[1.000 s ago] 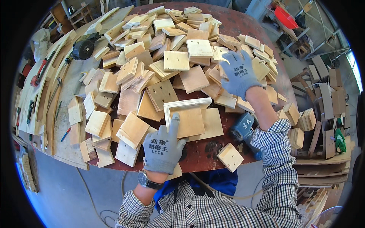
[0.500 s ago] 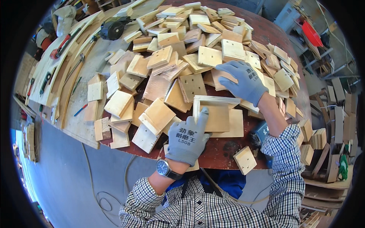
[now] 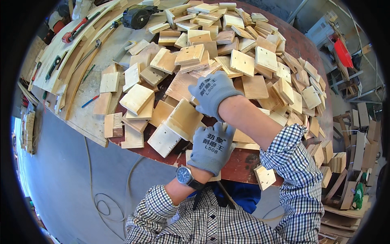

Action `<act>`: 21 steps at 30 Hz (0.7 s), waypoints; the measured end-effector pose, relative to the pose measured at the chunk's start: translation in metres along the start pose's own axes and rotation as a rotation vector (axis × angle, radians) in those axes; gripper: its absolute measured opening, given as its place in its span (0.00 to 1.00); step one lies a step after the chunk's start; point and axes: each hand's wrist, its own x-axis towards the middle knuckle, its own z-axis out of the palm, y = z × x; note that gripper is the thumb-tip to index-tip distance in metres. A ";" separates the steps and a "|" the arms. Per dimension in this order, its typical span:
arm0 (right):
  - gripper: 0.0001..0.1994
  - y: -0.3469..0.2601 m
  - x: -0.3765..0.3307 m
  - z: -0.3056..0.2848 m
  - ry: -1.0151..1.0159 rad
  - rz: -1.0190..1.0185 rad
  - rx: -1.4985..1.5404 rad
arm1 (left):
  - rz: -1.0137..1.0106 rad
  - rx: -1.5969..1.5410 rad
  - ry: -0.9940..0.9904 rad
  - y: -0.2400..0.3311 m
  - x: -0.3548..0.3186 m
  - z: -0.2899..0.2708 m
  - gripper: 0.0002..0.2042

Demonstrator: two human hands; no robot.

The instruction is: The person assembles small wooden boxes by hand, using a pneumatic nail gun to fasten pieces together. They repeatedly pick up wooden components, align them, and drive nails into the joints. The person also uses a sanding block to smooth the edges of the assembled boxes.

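One dark-red tabletop (image 3: 241, 164) bore plywood blocks (image 3: 242, 63), too many to count, heaped beyond the gloved left hand (image 3: 212, 148). The gloved right hand (image 3: 213, 95) lay just past it; whether either pinched anything, I could not tell. One separate block (image 3: 265, 177) lay right of the left hand, one pen (image 3: 90, 101) left of both.

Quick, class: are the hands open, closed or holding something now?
Left grey-gloved hand: cannot tell whether it grips anything.
Right grey-gloved hand: over flat, pale wooden blocks; grip unclear.

A square, tan wooden block (image 3: 185, 119) lies tilted, partly over a paler block (image 3: 164, 141), while a flat light board (image 3: 243, 137) shows only in part to their right.
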 end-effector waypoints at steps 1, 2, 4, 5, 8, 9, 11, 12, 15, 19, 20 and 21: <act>0.23 0.003 -0.002 -0.002 -0.011 0.009 0.035 | -0.006 -0.003 0.002 0.000 -0.001 -0.002 0.27; 0.21 0.007 -0.006 -0.006 -0.023 0.019 0.071 | -0.012 -0.006 0.003 0.000 -0.001 -0.005 0.29; 0.23 0.016 -0.018 -0.013 -0.017 0.043 0.215 | -0.023 -0.009 0.004 0.000 -0.003 -0.004 0.33; 0.23 0.023 -0.023 -0.013 0.010 0.049 0.292 | -0.029 -0.008 0.003 -0.001 -0.003 -0.001 0.34; 0.26 0.064 -0.040 0.001 0.063 0.085 0.476 | -0.004 -0.029 0.000 0.002 0.003 0.001 0.37; 0.26 0.073 -0.037 0.004 0.048 0.109 0.483 | -0.012 -0.029 -0.004 0.001 0.002 0.003 0.37; 0.27 0.091 -0.034 0.016 -0.019 0.208 0.495 | -0.017 -0.028 0.011 0.000 0.001 0.001 0.38; 0.24 0.099 -0.038 0.029 0.006 0.167 0.562 | -0.016 -0.029 0.019 0.001 0.001 0.000 0.39; 0.19 0.114 -0.041 0.050 0.058 0.110 0.738 | -0.023 -0.035 0.030 -0.001 0.000 0.003 0.40; 0.24 0.103 -0.038 0.049 0.198 0.132 0.801 | -0.010 -0.045 0.027 0.000 0.000 0.003 0.39; 0.24 0.086 -0.042 0.036 0.173 0.174 0.736 | -0.016 -0.037 0.019 -0.001 -0.001 0.003 0.39; 0.25 0.068 -0.044 0.025 0.149 0.207 0.670 | -0.029 -0.026 0.013 -0.003 -0.002 0.002 0.39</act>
